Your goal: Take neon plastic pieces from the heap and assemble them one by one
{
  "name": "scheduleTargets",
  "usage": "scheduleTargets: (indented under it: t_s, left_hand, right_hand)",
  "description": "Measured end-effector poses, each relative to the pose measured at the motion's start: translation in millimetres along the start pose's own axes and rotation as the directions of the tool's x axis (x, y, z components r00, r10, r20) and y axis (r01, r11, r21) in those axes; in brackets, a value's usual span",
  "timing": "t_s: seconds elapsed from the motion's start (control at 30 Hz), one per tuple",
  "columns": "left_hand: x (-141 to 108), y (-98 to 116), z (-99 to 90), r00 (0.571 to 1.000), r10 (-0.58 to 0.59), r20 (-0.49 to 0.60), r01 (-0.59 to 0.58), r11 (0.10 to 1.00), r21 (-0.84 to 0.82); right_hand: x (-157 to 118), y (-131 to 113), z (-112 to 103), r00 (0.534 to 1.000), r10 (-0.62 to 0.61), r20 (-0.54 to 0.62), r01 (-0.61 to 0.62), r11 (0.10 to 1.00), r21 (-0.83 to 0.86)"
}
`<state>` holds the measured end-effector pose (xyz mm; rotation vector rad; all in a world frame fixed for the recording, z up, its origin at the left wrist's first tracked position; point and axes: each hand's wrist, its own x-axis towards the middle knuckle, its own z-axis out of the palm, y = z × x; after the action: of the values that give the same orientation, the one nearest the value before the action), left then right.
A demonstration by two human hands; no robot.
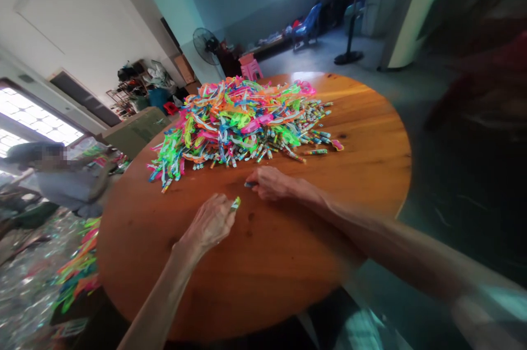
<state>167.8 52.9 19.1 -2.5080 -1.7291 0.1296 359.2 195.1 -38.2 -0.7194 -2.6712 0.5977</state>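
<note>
Both my hands are over a round wooden table [296,267], just in front of a heap of bright plastic pieces [239,117]. My left hand [211,223] is closed, and a small yellow-green plastic piece [236,203] pokes out past its fingertips. To its right and a little farther off, my right hand [272,182] pinches a small dark bluish piece [249,184] whose kind I cannot make out. The heap mixes green, pink, orange and blue strips with small printed tubes. One loose printed tube [316,152] lies at its right edge.
Left of the table, another person [68,177] sits by clear plastic wrapping [37,284] and more coloured strips [84,257]. Behind stand a cardboard box [140,130], a fan [206,45], a pink stool [250,67] and a blue chair [308,23].
</note>
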Motion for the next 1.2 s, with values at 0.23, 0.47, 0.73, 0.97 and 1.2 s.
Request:
scheduleTargets:
  t_s: [0.23, 0.47, 0.73, 0.97, 1.2]
  left_hand:
    - [-3.0, 5.1, 12.9, 0.981, -0.116, -0.152, 0.119, 0.993, 0.011]
    - [-8.4, 4.5, 24.3, 0.953, -0.088, -0.288, 0.056, 0.992, -0.116]
    - [-6.5, 2.4, 28.4, 0.933, -0.051, -0.357, 0.008, 0.992, -0.122]
    - [-7.0, 1.7, 25.1, 0.891, 0.028, -0.453, -0.05, 0.998, -0.037]
    - [-18.2, -3.9, 32.7, 0.839, 0.124, -0.53, -0.141, 0.99, 0.008]
  right_hand:
    - [-7.6, -17.7, -9.1, 0.996, -0.087, 0.002, 0.086, 0.984, 0.154]
    - [-11.2, -28.0, -26.0, 0.982, -0.176, 0.064, 0.131, 0.889, 0.439]
    - [-10.2, -27.3, -22.6, 0.968, -0.213, 0.133, 0.154, 0.923, 0.353]
    - [-12.7, -37.6, -10.9, 0.972, -0.23, 0.052, 0.225, 0.97, 0.093]
    - [-13.7, -48.0, -5.6, 0.95, -0.288, 0.124, 0.285, 0.958, 0.044]
